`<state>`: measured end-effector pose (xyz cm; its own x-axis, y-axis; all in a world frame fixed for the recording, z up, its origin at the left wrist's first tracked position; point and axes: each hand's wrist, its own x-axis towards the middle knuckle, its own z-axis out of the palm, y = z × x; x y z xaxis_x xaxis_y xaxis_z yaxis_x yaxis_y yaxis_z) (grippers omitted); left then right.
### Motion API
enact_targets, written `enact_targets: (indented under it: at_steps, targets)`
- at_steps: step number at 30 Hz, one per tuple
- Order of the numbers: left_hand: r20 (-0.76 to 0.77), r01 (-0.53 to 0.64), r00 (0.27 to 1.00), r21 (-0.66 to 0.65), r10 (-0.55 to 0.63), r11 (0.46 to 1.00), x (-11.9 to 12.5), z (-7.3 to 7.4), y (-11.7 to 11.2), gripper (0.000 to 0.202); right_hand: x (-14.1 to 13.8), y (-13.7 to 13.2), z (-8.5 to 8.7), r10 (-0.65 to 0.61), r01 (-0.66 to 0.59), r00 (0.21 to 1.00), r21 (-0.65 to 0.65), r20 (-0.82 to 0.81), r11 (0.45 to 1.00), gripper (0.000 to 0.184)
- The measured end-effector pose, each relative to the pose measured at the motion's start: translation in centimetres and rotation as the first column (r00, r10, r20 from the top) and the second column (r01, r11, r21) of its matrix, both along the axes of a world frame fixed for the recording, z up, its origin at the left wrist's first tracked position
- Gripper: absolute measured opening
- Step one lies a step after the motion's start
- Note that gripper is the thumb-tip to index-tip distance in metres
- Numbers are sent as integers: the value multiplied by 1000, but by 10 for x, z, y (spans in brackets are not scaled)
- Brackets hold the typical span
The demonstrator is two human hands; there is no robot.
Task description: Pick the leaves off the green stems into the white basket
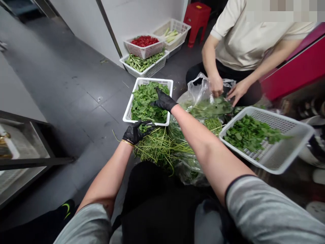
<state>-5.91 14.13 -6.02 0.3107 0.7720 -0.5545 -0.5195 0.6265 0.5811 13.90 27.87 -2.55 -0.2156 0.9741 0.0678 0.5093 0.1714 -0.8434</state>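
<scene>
Both my hands wear black gloves. My right hand [163,100] reaches over a white basket [129,103] heaped with picked green leaves [144,103], its fingers spread just above them. My left hand [134,132] hovers at the basket's near edge, fingers curled around a small green sprig [144,127]. Below it, on the floor, lies a pile of stripped green stems [159,147] beside a clear plastic bag of greens [189,162].
Opposite me a person in a beige shirt [241,37] has both hands in a plastic bag of greens [203,98]. Another white basket of leaves [276,149] sits right. Baskets of red chillies [144,45] and green pods [143,64] stand by the wall. A metal rack [22,152] is left.
</scene>
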Motion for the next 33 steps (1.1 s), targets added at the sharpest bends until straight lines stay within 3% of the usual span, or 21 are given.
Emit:
enact_targets:
  at_steps: [3,8,11,13,16,18,20,23,25,27,29,31,33]
  targets:
    - [26,14,1000,37,-15,999,-4,-10,7,51,-9,-6,-8,42,-44,998,35,57,998,51]
    - [-200,7,979,144,22,989,3,-23,6,49,-19,-103,-40,296,-297,954,5,44,955,36]
    - [-177,-3,984,153,30,988,6,-23,-3,40,-19,-131,-59,225,-229,972,-67,-65,971,24]
    - [-70,11,998,135,-1,991,5,-20,-11,45,-14,-132,-64,91,-149,966,-232,-243,961,15]
    - [97,30,995,87,-38,996,3,-17,-22,61,-8,-129,-62,-131,-106,885,-467,-446,878,20]
    - [120,7,993,56,-13,998,4,-15,-28,56,-8,-132,-57,-246,-82,822,-533,-514,842,30]
    - [101,-14,995,28,11,1000,7,-12,-33,52,-10,-140,-52,-292,-59,790,-540,-540,839,35]
    - [49,-2,999,2,2,1000,13,-9,-36,58,-13,-151,-45,-247,-53,832,-513,-498,857,35]
    - [-37,-9,999,31,10,999,17,-7,-36,57,-16,-154,-40,-127,-104,904,-497,-409,861,28]
    - [-125,-34,991,82,44,996,21,-6,-34,50,-20,-151,-37,46,-148,970,-433,-238,889,18]
    - [-171,-36,984,99,52,994,25,-6,-30,47,-23,-144,-36,128,-130,991,-334,-29,934,9]
    - [-157,6,987,92,9,996,27,-6,-25,45,-24,-134,-40,70,-52,996,-311,48,949,11]
    - [-157,89,985,112,-71,990,28,-7,-21,45,-21,-125,-47,-58,38,997,-373,-43,927,15]
